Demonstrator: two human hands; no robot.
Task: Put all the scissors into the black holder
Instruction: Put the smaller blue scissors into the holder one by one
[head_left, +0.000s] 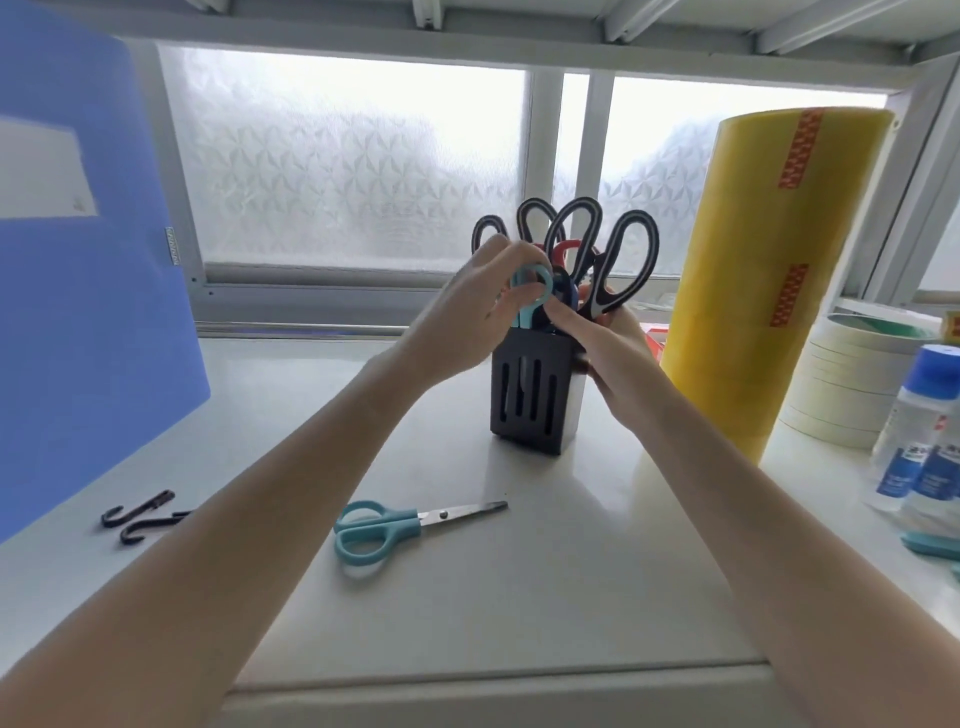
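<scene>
Scissors with teal plastic loops (532, 291), pinched in the left hand (488, 306), should slide straight down into the slotted black holder (524, 400) while the right hand (608, 338) grips and steadies it.

The black holder (530, 395) stands in the centre, with the tall yellow tape roll (779, 270) near on its right and the blue folder (88, 312) at far left. The table (519, 587) in the lower centre is open, except the teal scissors (400, 527).

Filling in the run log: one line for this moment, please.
left hand: lowering teal-handled scissors into black slotted holder | right hand: steadying holder | second teal scissors: on table
</scene>
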